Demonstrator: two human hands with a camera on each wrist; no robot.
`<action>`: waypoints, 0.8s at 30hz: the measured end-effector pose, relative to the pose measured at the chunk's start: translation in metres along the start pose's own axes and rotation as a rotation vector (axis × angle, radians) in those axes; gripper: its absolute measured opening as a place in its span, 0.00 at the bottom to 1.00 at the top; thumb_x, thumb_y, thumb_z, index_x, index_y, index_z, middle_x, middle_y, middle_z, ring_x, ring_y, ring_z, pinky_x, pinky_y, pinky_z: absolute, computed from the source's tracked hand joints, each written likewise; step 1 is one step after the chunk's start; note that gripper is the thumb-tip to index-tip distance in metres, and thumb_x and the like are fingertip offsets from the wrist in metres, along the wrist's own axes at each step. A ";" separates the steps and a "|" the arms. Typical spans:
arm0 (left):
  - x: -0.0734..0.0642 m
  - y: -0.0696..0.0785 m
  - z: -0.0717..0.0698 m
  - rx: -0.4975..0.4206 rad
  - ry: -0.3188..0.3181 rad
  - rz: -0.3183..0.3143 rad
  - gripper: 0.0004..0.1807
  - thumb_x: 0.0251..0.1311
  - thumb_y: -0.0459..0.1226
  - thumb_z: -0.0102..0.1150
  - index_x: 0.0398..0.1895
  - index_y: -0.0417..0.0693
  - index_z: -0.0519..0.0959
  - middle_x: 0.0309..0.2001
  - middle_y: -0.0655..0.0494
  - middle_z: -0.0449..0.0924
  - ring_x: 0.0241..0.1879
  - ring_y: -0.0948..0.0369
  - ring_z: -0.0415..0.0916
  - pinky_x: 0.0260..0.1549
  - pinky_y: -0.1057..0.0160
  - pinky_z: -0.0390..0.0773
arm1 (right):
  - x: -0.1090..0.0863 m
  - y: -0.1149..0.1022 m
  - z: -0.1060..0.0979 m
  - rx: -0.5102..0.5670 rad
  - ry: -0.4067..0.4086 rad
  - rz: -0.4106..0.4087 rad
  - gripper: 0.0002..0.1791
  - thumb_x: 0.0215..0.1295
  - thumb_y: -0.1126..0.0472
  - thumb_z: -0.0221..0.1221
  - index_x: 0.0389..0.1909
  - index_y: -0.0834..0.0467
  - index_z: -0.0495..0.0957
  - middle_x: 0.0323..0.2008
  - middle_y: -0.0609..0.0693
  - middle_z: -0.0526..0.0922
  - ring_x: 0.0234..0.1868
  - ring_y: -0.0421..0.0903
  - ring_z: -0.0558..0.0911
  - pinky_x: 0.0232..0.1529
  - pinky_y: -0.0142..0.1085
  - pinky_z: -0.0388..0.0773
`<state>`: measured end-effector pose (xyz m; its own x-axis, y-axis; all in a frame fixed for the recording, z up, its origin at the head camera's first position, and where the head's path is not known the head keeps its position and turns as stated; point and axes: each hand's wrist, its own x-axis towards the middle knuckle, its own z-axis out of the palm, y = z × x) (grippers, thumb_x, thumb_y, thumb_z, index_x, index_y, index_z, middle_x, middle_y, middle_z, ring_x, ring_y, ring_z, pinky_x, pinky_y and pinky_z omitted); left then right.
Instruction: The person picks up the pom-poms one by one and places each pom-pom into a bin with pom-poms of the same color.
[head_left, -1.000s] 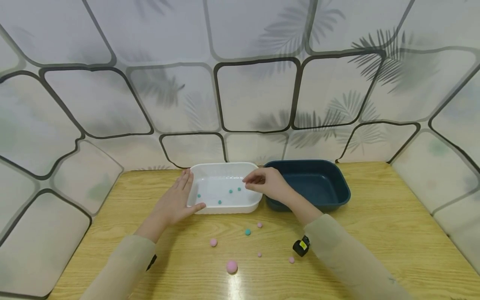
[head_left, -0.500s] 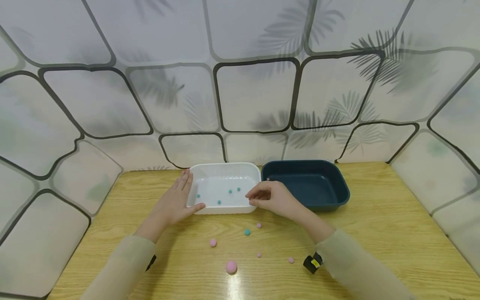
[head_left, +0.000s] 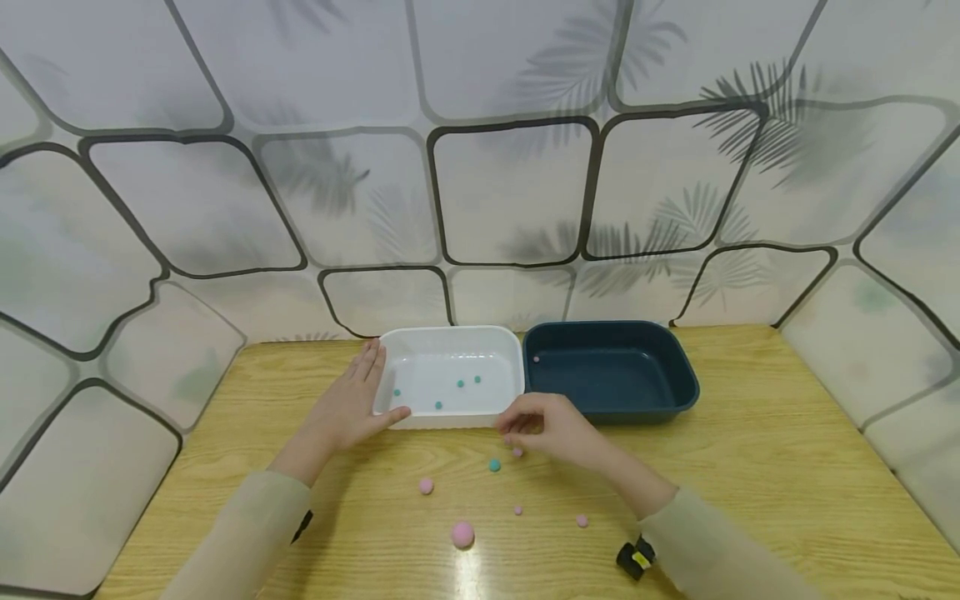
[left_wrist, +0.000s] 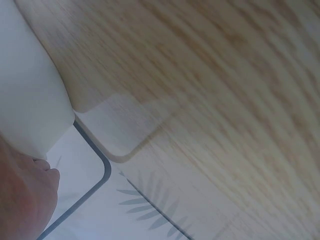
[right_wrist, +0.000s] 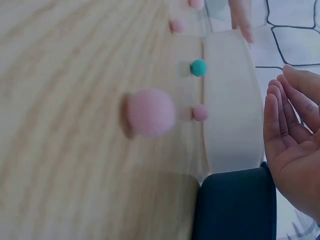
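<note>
My left hand rests with straight fingers against the left end of a white plastic basin, thumb over its front rim. Several small teal balls lie inside. My right hand hovers at the basin's front right corner. Its fingers are loosely bent, and nothing shows between them in the right wrist view. Just below its fingertips a small pink ball sits on the table, with a teal ball to the left. In the left wrist view, part of the left hand shows beside the basin's wall.
A dark blue basin adjoins the white one on the right, with a small pink ball at its left end. Nearer on the wooden table lie a large pink ball and several smaller pink balls. A patterned backdrop stands behind.
My right hand has come from above the white basin's right end down towards the front, near the pink ball. The dark basin's pink ball has come into view. The left hand has stayed put.
</note>
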<state>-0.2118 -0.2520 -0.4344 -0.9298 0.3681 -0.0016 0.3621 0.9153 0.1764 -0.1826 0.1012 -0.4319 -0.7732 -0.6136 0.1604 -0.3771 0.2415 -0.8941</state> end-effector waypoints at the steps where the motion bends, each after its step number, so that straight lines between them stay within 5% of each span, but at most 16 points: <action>1: 0.000 0.000 0.000 -0.001 0.001 -0.001 0.60 0.72 0.63 0.56 0.84 0.28 0.41 0.86 0.32 0.36 0.86 0.38 0.38 0.84 0.40 0.50 | -0.001 0.002 0.002 -0.006 0.001 0.002 0.10 0.66 0.72 0.69 0.48 0.69 0.87 0.42 0.62 0.90 0.35 0.43 0.88 0.38 0.28 0.86; 6: -0.001 0.000 0.000 0.001 0.000 -0.004 0.60 0.72 0.63 0.57 0.84 0.28 0.41 0.86 0.32 0.36 0.86 0.38 0.38 0.84 0.40 0.50 | -0.005 0.011 0.011 -0.063 0.016 0.024 0.10 0.65 0.70 0.71 0.47 0.64 0.89 0.41 0.55 0.91 0.39 0.30 0.84 0.42 0.27 0.85; 24: 0.001 -0.003 0.003 0.013 0.007 0.001 0.60 0.72 0.63 0.56 0.84 0.28 0.41 0.86 0.32 0.36 0.86 0.38 0.37 0.84 0.41 0.50 | 0.001 0.031 0.027 -0.150 -0.006 0.029 0.10 0.61 0.66 0.76 0.43 0.61 0.90 0.37 0.52 0.91 0.36 0.31 0.84 0.38 0.27 0.86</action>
<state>-0.2134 -0.2537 -0.4377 -0.9297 0.3682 0.0052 0.3640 0.9169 0.1637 -0.1814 0.0875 -0.4703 -0.7823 -0.6087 0.1323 -0.4266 0.3689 -0.8258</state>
